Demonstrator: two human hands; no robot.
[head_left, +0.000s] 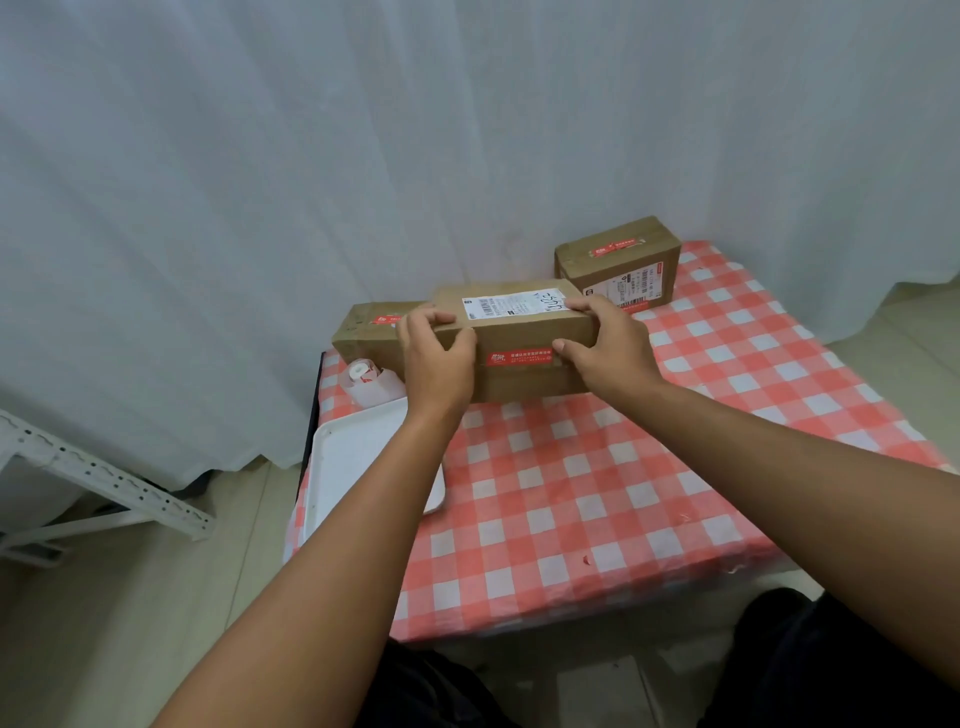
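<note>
Gripping the box (519, 332), just beyond the tray (353, 457), with left hand (436, 358) and right hand (608, 348), fingers clamped on its two ends; likely stiff, fairly light, tape-slick, so best taken by the cardboard ends.

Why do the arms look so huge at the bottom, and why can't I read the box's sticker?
Head view: the wide-angle lens stretches things near the edges, so the forearms swell while the left hand and right hand look small; the light is soft, without glare; the label on the box is too small and slightly blurred to read.
</note>
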